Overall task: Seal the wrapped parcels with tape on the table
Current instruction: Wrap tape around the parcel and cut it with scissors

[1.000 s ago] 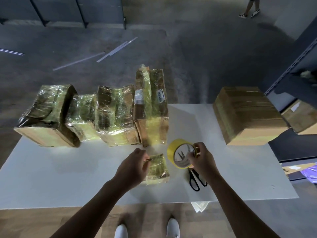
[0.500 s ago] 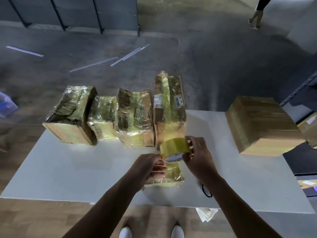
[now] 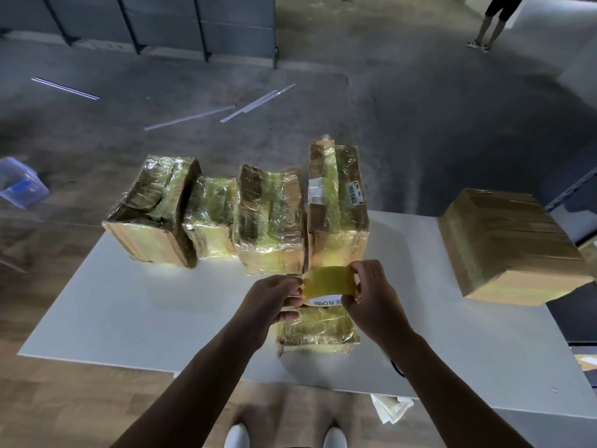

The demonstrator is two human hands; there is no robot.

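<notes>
Left hand (image 3: pixel 270 300), fingers curled, pinches the left edge of the tape roll (image 3: pixel 329 285); right hand (image 3: pixel 371 297) grips its right side. The roll is held above the small wrapped parcel (image 3: pixel 318 329) on the table (image 3: pixel 129 318).

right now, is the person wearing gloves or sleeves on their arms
No. The left hand and right hand are bare, no gloves, rings or watch in view, and both forearms show no sleeve down to the frame's edge.
</notes>
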